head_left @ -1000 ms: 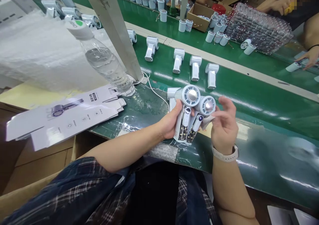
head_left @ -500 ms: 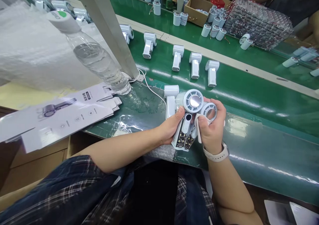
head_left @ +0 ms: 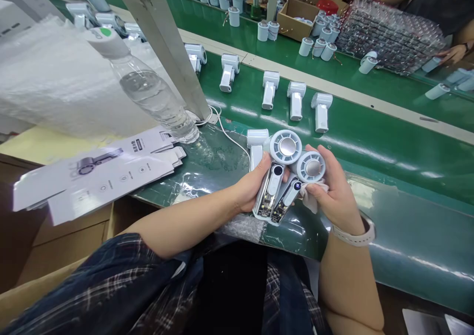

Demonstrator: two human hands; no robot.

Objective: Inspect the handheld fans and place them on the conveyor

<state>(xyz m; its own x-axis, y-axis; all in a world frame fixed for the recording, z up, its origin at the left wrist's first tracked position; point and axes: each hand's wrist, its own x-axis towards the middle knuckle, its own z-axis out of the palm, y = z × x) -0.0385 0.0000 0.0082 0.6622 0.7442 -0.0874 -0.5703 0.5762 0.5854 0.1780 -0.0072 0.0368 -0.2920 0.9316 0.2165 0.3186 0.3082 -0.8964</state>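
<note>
My left hand [head_left: 252, 186] is closed around a pale blue handheld fan [head_left: 272, 184], its round vented head upward and circuit board showing in the handle. Close against it, at a slant, is a second handheld fan [head_left: 311, 167], also with its board exposed and with a small lit display. My right hand [head_left: 336, 196] grips this second fan by its head, with a crumpled white cloth [head_left: 311, 199] pinched under the thumb. Left of both, another fan [head_left: 257, 137] stands on the bench, partly covered by my left hand.
Several wrapped fans [head_left: 296, 100] lie along the green belt. A water bottle [head_left: 155, 95] and flat printed boxes [head_left: 107, 172] are at left beside a metal post [head_left: 166, 43]. Across, a co-worker's hand [head_left: 454, 54] is near stacked bubble-wrapped trays [head_left: 388, 36].
The two fans have spread apart at their heads, and the right one has turned more face-up, its display now lit. My right hand has shifted right and slightly down with the cloth.
</note>
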